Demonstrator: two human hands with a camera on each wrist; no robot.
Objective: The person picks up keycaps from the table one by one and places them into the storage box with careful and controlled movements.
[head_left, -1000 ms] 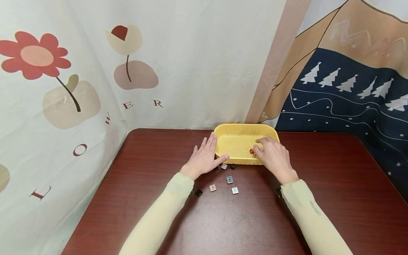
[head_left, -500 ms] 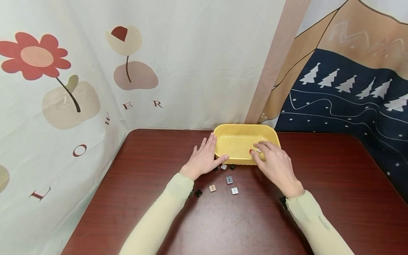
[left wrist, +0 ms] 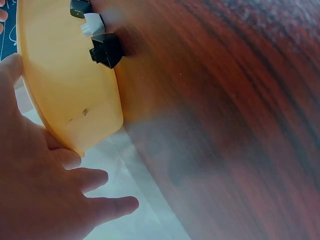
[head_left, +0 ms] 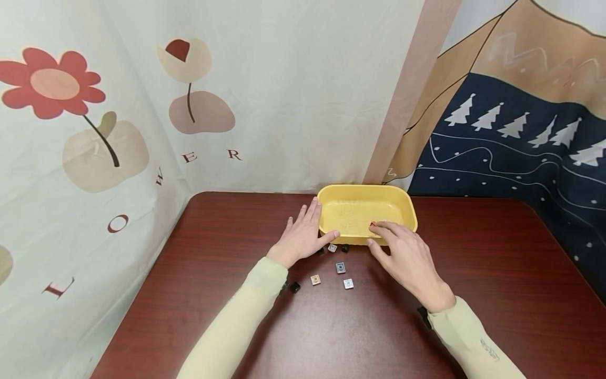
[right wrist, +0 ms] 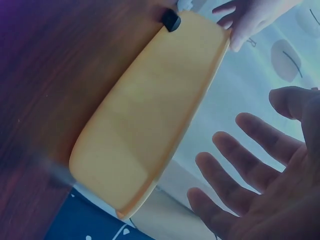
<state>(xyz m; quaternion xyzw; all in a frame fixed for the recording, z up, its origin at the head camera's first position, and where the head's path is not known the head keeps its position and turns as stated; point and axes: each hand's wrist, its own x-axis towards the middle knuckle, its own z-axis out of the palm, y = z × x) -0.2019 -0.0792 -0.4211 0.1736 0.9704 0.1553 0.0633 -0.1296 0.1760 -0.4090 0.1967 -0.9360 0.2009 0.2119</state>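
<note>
Head view: printed drapes (head_left: 293, 95) hang behind reddish table (head_left: 483, 252) and tub (head_left: 350, 210).

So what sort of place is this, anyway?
Probably an indoor tabletop workspace, perhaps curtained off: there's a dark reddish table bearing a yellow tray and small keycap-like pieces, with printed fabric hanging right behind it.

I read the tub (head_left: 350, 210) as smooth plastic with a soft satin sheen; whether the faint marks on its floor are scuffs or moulding, I can't tell. The table (head_left: 331, 331) shows me polished wood grain, real or laminate, glossy enough to mirror light. The black piece (left wrist: 108, 51) and white piece (left wrist: 95, 24) look like hard, smooth plastic. I see matt, creased cloth in the curtain (head_left: 293, 84) and sleeves (head_left: 232, 316).
</note>
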